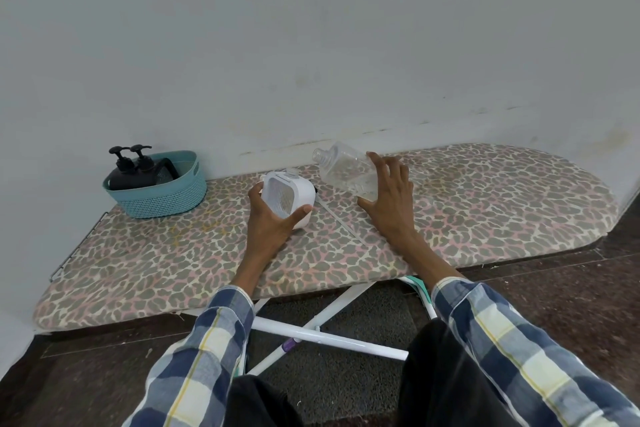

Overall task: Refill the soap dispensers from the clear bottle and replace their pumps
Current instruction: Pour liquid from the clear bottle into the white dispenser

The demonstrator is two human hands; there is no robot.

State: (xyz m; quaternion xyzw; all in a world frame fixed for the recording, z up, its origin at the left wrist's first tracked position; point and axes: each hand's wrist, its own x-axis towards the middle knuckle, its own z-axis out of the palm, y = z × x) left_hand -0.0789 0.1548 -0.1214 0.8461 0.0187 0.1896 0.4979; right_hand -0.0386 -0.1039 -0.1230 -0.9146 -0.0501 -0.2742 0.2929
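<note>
Left hand (273, 210) fingers gripping white dispenser (289, 198) | right hand (389, 194) fingers loosely holding tilted clear bottle (346, 170) | advice: keeping neck over opening, pouring slowly.

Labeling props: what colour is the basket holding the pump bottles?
Teal basket, woven texture; head view, back left on the board.

Home: ironing board (485, 191), wall-side

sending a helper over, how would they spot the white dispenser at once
Find the leopard-print ironing board against the wall. Near its middle, the left hand holds the white dispenser: boxy, with a see-through window, unlike the clear bottle tilted beside it.
</note>
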